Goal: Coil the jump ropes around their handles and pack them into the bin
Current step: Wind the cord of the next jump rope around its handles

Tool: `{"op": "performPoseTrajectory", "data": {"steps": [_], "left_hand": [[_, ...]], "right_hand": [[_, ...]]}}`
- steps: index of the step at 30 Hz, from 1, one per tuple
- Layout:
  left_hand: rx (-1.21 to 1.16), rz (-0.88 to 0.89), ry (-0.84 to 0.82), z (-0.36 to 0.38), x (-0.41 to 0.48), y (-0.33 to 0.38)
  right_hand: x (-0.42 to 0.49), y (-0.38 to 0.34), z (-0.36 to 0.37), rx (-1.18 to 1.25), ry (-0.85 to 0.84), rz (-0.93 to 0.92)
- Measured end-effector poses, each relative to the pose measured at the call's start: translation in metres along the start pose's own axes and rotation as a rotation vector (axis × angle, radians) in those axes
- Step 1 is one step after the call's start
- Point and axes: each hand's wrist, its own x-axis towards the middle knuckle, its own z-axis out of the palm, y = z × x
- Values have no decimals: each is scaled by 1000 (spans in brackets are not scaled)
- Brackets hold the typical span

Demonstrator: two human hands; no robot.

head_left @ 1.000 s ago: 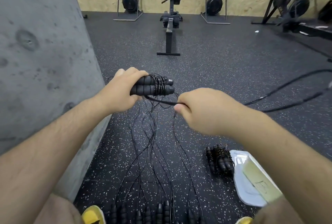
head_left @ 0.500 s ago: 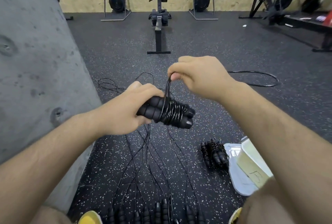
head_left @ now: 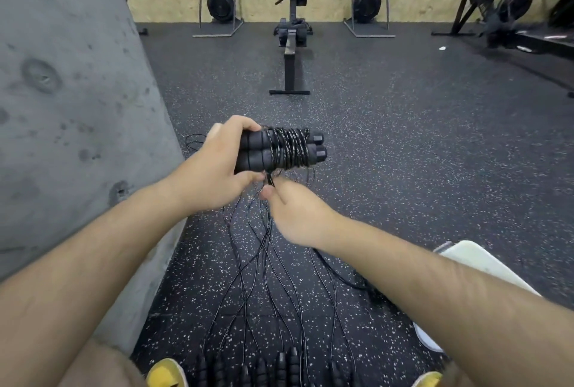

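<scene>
**Rope wound on its handles, tail end pinched**

The left hand point(head_left: 214, 169) is curled round one end of a pair of black foam handles point(head_left: 254, 150), held side by side and roughly level above the speckled rubber floor point(head_left: 403, 153). The thin black jump rope point(head_left: 289, 149) is wound in many turns round the middle of the handles; their hard end caps stick out past the coil, on the side away from the left hand.

Just below the handles, the right hand point(head_left: 295, 215) pinches a short tail of rope point(head_left: 269, 181) between thumb and forefinger, close to the left thumb.

On the floor beneath the handles, several loose ropes point(head_left: 267, 262) run in long strands toward the person's feet, where a row of spare handles point(head_left: 285, 365) lies between two yellow shoes point(head_left: 166, 371). Below and to the right of the handles, a white plastic container point(head_left: 484, 262) shows on either side of the right forearm; whether it is the bin or its lid cannot be told. A grey concrete wall point(head_left: 62, 107) stands to the left of the handles. Well beyond them, a rowing machine point(head_left: 292, 44) sits before a plywood wall.
</scene>
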Motion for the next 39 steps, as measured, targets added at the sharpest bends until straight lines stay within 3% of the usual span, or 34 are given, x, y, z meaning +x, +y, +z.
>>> {"op": "performPoseTrajectory", "data": {"steps": [7,15,26,28,31,34,39], "left_hand": [[64,-48,52,-1,5,-9],[238,98,-13,9,3,-6],[254,62,-117,17,4,1],[214,88,-167,20,3,2],[135,140,-239,26,-2,14],[-4,91,-308,24,-8,31],[-524,-13,-319,17,-16,61]], "right_hand": [[-12,-18,-4,-39,-140,27],[-34,-40,-31,-248,-274,-28],[-43,-40,-62,-359,-140,-216],[-45,-41,-72,-536,-131,-269],[-36,-31,-97,-795,65,-411],[-16,-7,-118,-768,175,-525],[1,17,-121,-646,176,-329]]}}
